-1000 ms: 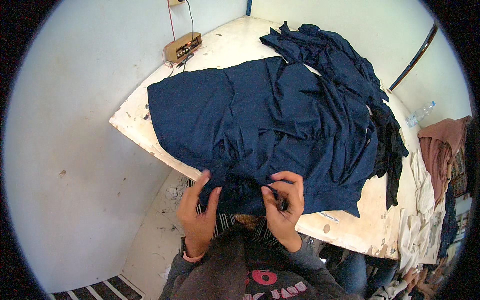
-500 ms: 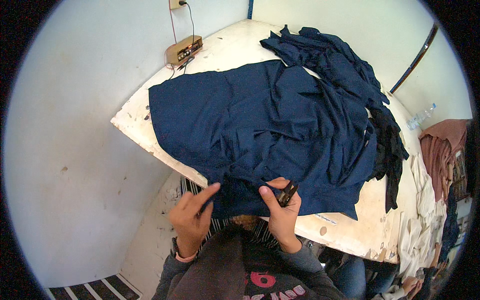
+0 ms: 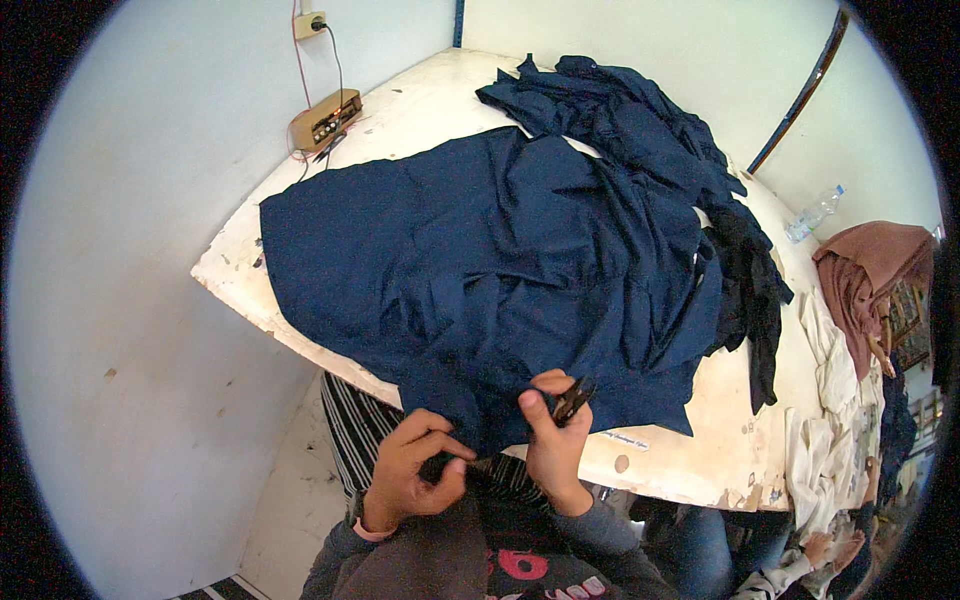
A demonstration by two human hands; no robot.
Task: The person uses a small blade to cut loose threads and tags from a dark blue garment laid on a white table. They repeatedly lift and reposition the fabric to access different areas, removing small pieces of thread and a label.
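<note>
A dark navy garment [image 3: 470,250] lies spread and wrinkled over the table, its near edge hanging over the front toward me. My left hand [image 3: 415,470] is closed in a pinch at that near edge. Whatever sits between its thumb and index finger is too small or hidden to make out. My right hand [image 3: 555,450] holds small dark thread snips [image 3: 573,402], which stick out past the fingers. Its thumb lies against the navy cloth near the edge.
More navy clothing [image 3: 640,110] is heaped behind, beside a black cloth [image 3: 762,330]. A brown radio-like box [image 3: 327,118] is plugged in at the back left. A clear bottle [image 3: 815,213] lies by the right wall. White cloths [image 3: 825,430] and co-workers [image 3: 870,275] are at the right.
My left hand has come down and right along the cloth edge, its pointing index finger now bent to the thumb. The right hand keeps the snips. The whole view has shifted slightly.
</note>
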